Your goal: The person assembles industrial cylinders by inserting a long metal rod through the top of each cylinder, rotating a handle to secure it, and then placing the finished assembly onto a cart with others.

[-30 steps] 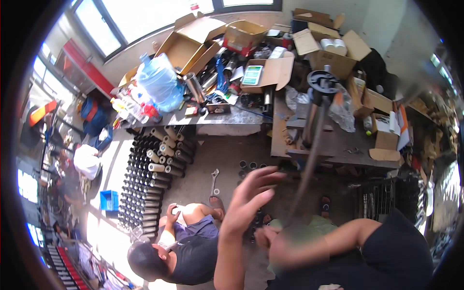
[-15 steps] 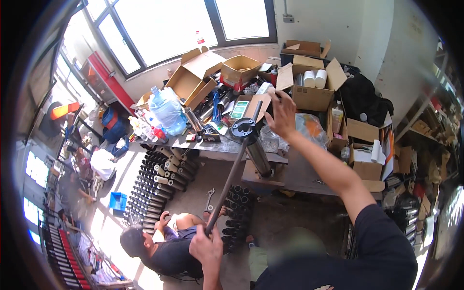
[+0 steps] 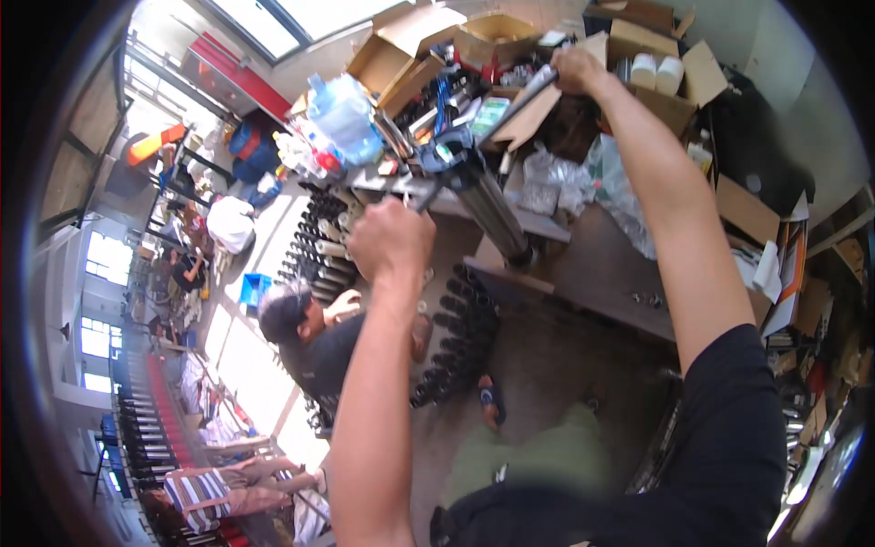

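A long metal bar (image 3: 516, 108) runs slantwise through the ring-shaped head (image 3: 445, 155) on top of a shiny metal cylinder (image 3: 492, 211). The cylinder stands tilted in the picture, its foot at the bench's front edge. My left hand (image 3: 392, 239) is closed in a fist round the bar's near end, left of the cylinder. Round the far end, my right hand (image 3: 578, 71) is closed too, with that arm stretched out. My left fist hides the end it grips.
A cluttered bench (image 3: 602, 264) carries cardboard boxes (image 3: 497, 38), a large blue water bottle (image 3: 344, 118) and plastic bags (image 3: 620, 187). Below left, a co-worker (image 3: 310, 337) sits low among rows of dark cylinders (image 3: 456, 333). A blue crate (image 3: 255, 290) lies on the floor.
My right hand has gone from open beside the bar to gripping its far end. The bar has turned and slid in the head, bringing my left fist nearer the cylinder. My view has shifted.
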`<action>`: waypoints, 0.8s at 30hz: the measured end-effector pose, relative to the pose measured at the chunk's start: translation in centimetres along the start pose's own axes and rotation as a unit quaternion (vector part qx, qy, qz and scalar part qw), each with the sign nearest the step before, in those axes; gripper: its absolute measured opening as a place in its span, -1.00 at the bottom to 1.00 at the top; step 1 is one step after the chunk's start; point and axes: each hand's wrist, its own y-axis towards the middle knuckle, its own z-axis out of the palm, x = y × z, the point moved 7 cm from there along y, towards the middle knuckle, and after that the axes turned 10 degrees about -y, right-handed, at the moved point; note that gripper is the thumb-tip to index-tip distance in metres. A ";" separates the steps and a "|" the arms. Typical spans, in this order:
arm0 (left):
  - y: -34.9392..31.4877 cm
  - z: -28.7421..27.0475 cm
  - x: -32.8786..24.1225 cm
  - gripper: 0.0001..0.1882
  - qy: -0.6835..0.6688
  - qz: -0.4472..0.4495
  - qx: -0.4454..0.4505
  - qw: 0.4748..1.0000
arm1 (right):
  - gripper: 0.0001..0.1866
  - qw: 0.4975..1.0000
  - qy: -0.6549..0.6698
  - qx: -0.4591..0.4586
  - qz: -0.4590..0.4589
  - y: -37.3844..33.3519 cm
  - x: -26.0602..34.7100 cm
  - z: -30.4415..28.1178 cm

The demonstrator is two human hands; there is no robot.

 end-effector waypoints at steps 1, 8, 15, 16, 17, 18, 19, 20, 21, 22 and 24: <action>-0.3 0.2 -0.2 -0.57 0.020 0.015 -0.002 1.000 | -0.81 0.996 -0.033 0.083 0.016 0.1 0.7 0.7; 7.8 3.0 2.6 -0.66 -0.056 0.256 -0.202 0.944 | -0.62 0.970 -0.131 0.057 0.195 -17.2 -3.2 -11.1; 13.8 8.3 3.9 -0.75 -0.219 0.435 -0.245 0.838 | -0.70 0.910 -0.115 0.181 0.355 -25.2 9.8 -23.1; 13.9 8.8 3.1 -0.72 -0.203 0.419 -0.259 0.846 | -0.71 0.906 -0.128 0.184 0.359 -25.7 9.3 -22.9; 13.2 8.6 2.3 -0.77 -0.234 0.428 -0.260 0.834 | -0.71 0.890 -0.153 0.195 0.383 -26.1 9.0 -22.8; 12.3 7.8 1.6 -0.79 -0.267 0.438 -0.268 0.816 | -0.71 0.872 -0.180 0.197 0.411 -26.7 8.2 -23.4; 11.8 7.2 1.8 -0.79 -0.295 0.442 -0.270 0.803 | -0.70 0.865 -0.205 0.208 0.408 -26.7 7.7 -23.2; 12.1 6.9 2.4 -0.79 -0.314 0.452 -0.271 0.790 | -0.69 0.859 -0.220 0.220 0.408 -26.1 7.8 -23.2; 12.9 6.9 3.0 -0.79 -0.325 0.445 -0.266 0.791 | -0.69 0.854 -0.213 0.208 0.427 -25.2 8.6 -23.8; 13.5 7.4 3.4 -0.78 -0.333 0.433 -0.250 0.800 | -0.68 0.852 -0.201 0.206 0.438 -24.9 9.8 -23.8; 13.5 7.7 2.6 -0.78 -0.339 0.469 -0.254 0.775 | -0.66 0.843 -0.185 0.176 0.473 -26.7 12.3 -25.2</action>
